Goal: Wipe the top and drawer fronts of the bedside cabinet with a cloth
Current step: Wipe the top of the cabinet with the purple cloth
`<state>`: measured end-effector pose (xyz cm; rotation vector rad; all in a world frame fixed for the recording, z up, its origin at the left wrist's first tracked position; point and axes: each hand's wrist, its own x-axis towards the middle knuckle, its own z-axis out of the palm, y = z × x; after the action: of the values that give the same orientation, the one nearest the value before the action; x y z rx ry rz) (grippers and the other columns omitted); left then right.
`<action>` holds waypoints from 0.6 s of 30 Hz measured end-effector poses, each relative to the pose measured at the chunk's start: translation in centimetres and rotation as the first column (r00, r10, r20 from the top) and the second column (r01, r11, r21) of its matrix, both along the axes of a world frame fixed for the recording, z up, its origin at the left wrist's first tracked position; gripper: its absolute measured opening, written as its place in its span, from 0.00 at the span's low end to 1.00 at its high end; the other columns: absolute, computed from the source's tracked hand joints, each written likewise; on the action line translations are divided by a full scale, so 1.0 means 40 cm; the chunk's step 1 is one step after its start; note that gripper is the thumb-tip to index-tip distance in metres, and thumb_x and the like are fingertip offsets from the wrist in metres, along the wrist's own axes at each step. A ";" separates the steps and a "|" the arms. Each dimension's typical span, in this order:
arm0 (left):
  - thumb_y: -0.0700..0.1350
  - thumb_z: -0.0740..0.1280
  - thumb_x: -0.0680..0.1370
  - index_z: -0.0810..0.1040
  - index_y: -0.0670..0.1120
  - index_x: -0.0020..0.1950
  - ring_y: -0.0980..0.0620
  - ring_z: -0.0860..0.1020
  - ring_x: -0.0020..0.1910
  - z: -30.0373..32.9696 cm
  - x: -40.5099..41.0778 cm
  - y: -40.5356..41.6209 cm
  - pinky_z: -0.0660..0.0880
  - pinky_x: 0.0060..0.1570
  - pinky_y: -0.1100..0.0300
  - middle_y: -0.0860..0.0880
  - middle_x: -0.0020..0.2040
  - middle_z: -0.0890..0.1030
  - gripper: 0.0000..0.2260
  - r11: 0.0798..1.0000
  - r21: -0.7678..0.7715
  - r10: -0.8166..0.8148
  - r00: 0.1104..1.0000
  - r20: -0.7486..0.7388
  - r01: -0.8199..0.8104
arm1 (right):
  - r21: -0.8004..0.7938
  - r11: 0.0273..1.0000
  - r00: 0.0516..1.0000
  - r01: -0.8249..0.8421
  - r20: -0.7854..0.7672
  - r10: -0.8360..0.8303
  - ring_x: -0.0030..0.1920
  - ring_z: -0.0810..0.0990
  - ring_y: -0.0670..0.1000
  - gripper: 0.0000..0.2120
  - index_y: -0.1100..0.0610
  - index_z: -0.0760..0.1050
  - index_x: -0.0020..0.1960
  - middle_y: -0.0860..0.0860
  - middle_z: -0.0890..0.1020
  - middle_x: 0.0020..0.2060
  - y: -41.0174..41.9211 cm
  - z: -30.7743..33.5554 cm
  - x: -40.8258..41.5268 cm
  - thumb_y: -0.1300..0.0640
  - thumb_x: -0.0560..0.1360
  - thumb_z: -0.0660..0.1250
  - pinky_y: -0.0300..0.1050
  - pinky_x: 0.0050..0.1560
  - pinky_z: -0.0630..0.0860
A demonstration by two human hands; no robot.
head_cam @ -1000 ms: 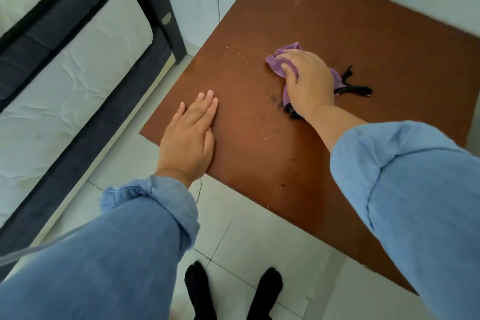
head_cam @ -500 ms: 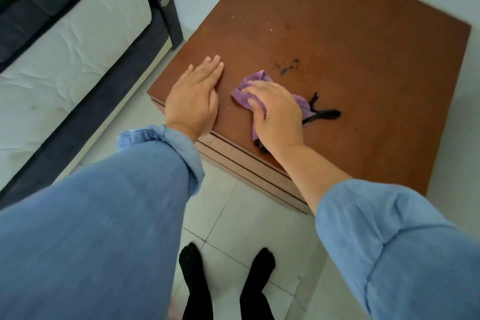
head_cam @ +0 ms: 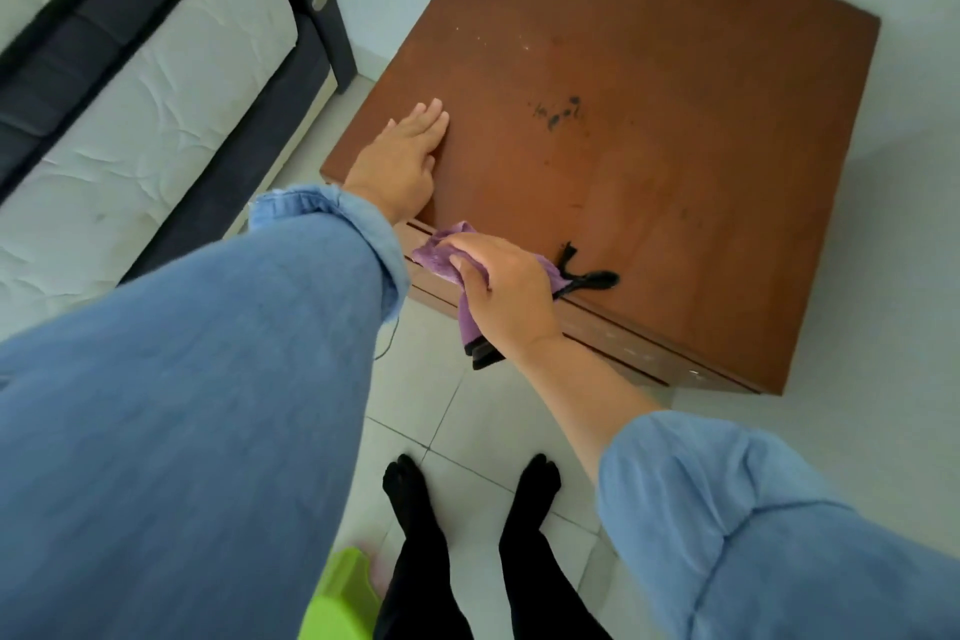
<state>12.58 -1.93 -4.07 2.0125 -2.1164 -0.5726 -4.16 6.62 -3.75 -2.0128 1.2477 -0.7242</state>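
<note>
The brown wooden bedside cabinet (head_cam: 649,130) fills the upper middle of the head view, with dark smudges (head_cam: 558,112) near the centre of its top. My left hand (head_cam: 402,161) lies flat on the top by the front left corner, fingers straight. My right hand (head_cam: 501,291) grips a purple cloth (head_cam: 441,257) with black trim at the front edge of the top, where it hangs over onto the upper drawer front (head_cam: 623,351). A black loop of the cloth (head_cam: 592,278) lies on the top beside my hand.
A bed with a white mattress (head_cam: 130,120) and dark frame stands to the left, close to the cabinet. White wall runs behind and right. My feet in black socks (head_cam: 467,483) stand on pale floor tiles. A green object (head_cam: 343,587) sits low at the bottom edge.
My right hand has dragged the cloth from the middle of the top toward me to the front edge. The left hand stayed flat near the front left corner. The view pulled back.
</note>
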 end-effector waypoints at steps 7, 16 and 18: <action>0.40 0.53 0.81 0.67 0.46 0.73 0.52 0.61 0.75 0.038 0.021 -0.016 0.53 0.72 0.60 0.50 0.75 0.65 0.20 0.991 0.008 0.134 0.979 -0.155 -0.134 | 0.502 0.833 0.901 0.232 0.211 -0.378 0.53 0.80 0.50 0.13 0.49 0.79 0.58 0.45 0.81 0.51 -0.162 0.090 -0.009 0.60 0.79 0.61 0.51 0.60 0.77; 0.43 0.50 0.82 0.59 0.45 0.77 0.53 0.52 0.77 -0.002 -0.019 -0.182 0.46 0.76 0.55 0.50 0.78 0.58 0.21 0.983 -0.157 0.094 0.996 0.014 -0.090 | 0.214 0.885 0.882 0.413 0.146 -0.447 0.55 0.78 0.45 0.13 0.46 0.80 0.55 0.43 0.81 0.52 -0.627 0.102 -0.081 0.58 0.79 0.59 0.44 0.61 0.75; 0.43 0.50 0.82 0.58 0.46 0.77 0.53 0.52 0.77 -0.013 -0.024 -0.246 0.46 0.76 0.55 0.50 0.78 0.57 0.22 0.983 -0.164 0.090 0.996 0.017 -0.086 | 0.156 0.896 0.894 0.415 0.112 -0.433 0.55 0.78 0.45 0.13 0.47 0.80 0.56 0.43 0.81 0.53 -0.723 0.095 -0.098 0.58 0.78 0.59 0.42 0.60 0.74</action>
<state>11.61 -11.78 -4.59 2.0194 -2.0033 -0.3504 -8.08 -22.30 0.05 -1.5642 1.6250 -0.9484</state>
